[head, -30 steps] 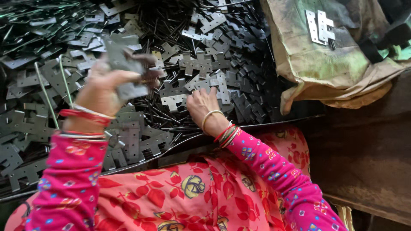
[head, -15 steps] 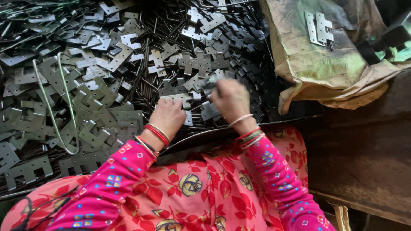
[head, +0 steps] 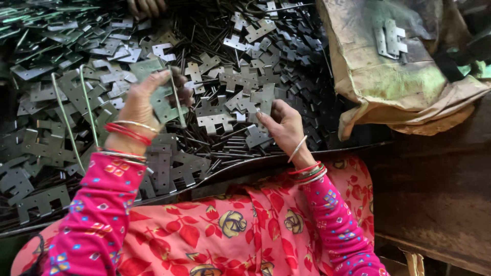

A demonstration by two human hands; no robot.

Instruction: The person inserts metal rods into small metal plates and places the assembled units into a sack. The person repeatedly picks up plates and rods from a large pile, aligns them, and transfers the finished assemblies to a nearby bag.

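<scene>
Over the heap of flat metal plates (head: 102,76), the left hand (head: 140,105) is raised, fingers curled tight around a grey notched plate (head: 156,92) and a thin metal rod (head: 177,99). Plate's long axis runs roughly up-left to down-right, tilted, flat face toward the camera; the rod stands near-vertical along the plate's right edge, lower tip pointing down toward the pile. Both sit in that hand's grip, well left of the right hand (head: 284,128).

Right hand is low on the pile of thin dark rods (head: 225,148), fingers bent, tips on a small plate piece (head: 263,99) that stands roughly upright; whether it's pinched or only touched, cannot tell. Another loose plate (head: 215,120) lies flat between the two hands.

Half a second ago both hands were close together near the pile's front edge; now the left one has lifted up and left with plate and rod, and the right has dropped a bit lower right.

Pink patterned sleeves, bangles on both wrists. Dirty tan sack (head: 399,66) at upper right with a couple of plates on it. Another person's fingers (head: 146,6) at the top edge.
</scene>
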